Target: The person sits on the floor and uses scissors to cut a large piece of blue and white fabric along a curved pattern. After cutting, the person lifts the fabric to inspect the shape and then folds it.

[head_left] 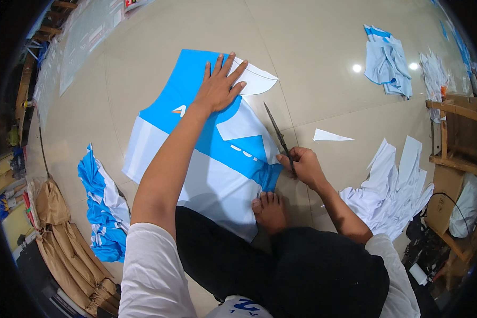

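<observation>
A blue and white cut fabric panel (164, 114) lies flat on the tiled floor in front of me. My left hand (220, 85) presses on its upper part with fingers spread, partly over a white curved piece (257, 79) at the panel's upper right edge. To the right of the panel, my right hand (303, 165) grips a pair of dark scissors (277, 130) by the handles. Their blades look closed and point up and away, apart from the fabric. My bare foot (270, 213) rests by the panel's lower right edge.
A white triangular scrap (331, 135) lies right of the scissors. White fabric pieces (384, 191) are heaped at right, and blue-white fabric (388, 61) lies far right. Crumpled blue-white cloth (102, 206) sits at left, near a brown cover (71, 254). A wooden frame (461, 111) stands at right.
</observation>
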`<state>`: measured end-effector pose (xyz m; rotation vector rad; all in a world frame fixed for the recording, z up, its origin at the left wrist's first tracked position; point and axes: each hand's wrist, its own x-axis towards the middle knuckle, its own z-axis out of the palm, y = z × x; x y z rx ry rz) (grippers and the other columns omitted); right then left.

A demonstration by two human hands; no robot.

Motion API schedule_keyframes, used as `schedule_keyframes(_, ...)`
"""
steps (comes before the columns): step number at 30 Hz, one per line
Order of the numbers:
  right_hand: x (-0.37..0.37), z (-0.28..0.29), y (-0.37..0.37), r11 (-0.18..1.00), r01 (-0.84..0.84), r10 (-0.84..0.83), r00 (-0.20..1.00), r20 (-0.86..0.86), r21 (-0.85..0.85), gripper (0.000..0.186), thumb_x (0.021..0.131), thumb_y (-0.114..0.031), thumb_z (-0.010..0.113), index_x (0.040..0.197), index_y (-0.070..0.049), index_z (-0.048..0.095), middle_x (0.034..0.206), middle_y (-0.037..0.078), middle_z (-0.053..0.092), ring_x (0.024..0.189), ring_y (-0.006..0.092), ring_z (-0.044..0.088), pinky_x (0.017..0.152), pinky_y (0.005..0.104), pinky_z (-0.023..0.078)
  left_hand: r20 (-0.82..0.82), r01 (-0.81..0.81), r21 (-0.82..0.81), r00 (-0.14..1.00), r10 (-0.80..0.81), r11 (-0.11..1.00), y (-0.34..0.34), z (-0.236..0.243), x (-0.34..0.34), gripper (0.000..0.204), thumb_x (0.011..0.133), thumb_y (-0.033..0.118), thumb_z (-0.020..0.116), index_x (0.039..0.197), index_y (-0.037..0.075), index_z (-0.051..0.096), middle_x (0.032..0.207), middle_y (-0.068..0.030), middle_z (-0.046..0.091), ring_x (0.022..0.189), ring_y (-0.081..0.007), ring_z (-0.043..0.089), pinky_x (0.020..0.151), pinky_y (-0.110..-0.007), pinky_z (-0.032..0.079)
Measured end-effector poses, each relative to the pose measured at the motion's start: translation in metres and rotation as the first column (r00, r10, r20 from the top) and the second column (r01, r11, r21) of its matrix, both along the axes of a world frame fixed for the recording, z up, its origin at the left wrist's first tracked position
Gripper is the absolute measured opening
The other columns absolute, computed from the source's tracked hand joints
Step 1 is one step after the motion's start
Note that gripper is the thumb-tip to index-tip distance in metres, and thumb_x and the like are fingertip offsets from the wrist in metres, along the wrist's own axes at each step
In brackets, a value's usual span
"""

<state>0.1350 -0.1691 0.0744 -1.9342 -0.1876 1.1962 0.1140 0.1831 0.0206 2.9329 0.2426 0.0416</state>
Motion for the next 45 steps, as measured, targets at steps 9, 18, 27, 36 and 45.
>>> schedule_keyframes(9,0.071,0.012,0.019,0.968,-0.237,0.224,0.964,-0.140,-0.080,0.049,0.097,-0.029,0.086,0.067,-0.012,0.050,0.057,-0.003,0.051,0.047,0.0064,0.049,0.045,0.0265,0.040,0.181,-0.282,-0.385,0.910,0.372,0.879,-0.048,0.031,-0.037,0.036,0.103,0.032,0.071,0.133,0.012,0.067,0.144,-0.0168,0.059,0.138,-0.0401,0.050,0.113,-0.058,0.036)
schedule_keyframes(18,0.089,0.006,0.046,0.950,-0.313,0.303,0.926,-0.226,-0.012,0.039,0.095,-0.021,0.082,0.067,-0.010,0.057,0.056,0.000,0.056,0.046,0.0078,0.054,0.045,0.0257,0.040,0.200,-0.428,-0.367,0.830,0.520,0.826,-0.099,0.020,-0.057,0.018,0.095,0.019,0.079,0.108,0.011,0.070,0.117,-0.0101,0.062,0.118,-0.0324,0.056,0.101,-0.049,0.036)
schedule_keyframes(27,0.091,0.000,0.060,0.957,-0.291,0.280,0.922,-0.268,-0.001,0.032,0.089,-0.018,0.077,0.067,-0.010,0.055,0.056,0.000,0.056,0.046,0.0083,0.054,0.045,0.0260,0.039,0.249,-0.257,-0.582,0.846,0.470,0.771,-0.086,0.017,-0.068,0.008,0.101,0.010,0.071,0.107,0.006,0.068,0.135,-0.0148,0.065,0.126,-0.0335,0.057,0.106,-0.048,0.038)
schedule_keyframes(36,0.073,-0.001,0.079,0.970,-0.243,0.234,0.936,-0.262,-0.001,0.025,0.094,-0.014,0.074,0.075,-0.009,0.059,0.059,-0.001,0.056,0.047,0.0068,0.049,0.047,0.0258,0.038,0.292,-0.190,-0.593,0.855,0.429,0.782,-0.080,0.015,-0.073,0.010,0.102,0.011,0.070,0.109,0.007,0.065,0.137,-0.0146,0.065,0.126,-0.0338,0.058,0.107,-0.047,0.039)
schedule_keyframes(45,0.053,-0.003,0.087,0.983,-0.183,0.179,0.954,-0.242,0.004,0.022,0.097,-0.015,0.074,0.079,-0.008,0.063,0.059,-0.002,0.057,0.046,0.0064,0.049,0.045,0.0248,0.035,0.307,-0.172,-0.612,0.848,0.432,0.772,-0.077,0.009,-0.074,0.009,0.103,0.012,0.070,0.109,0.009,0.064,0.139,-0.0127,0.067,0.128,-0.0332,0.057,0.109,-0.049,0.038)
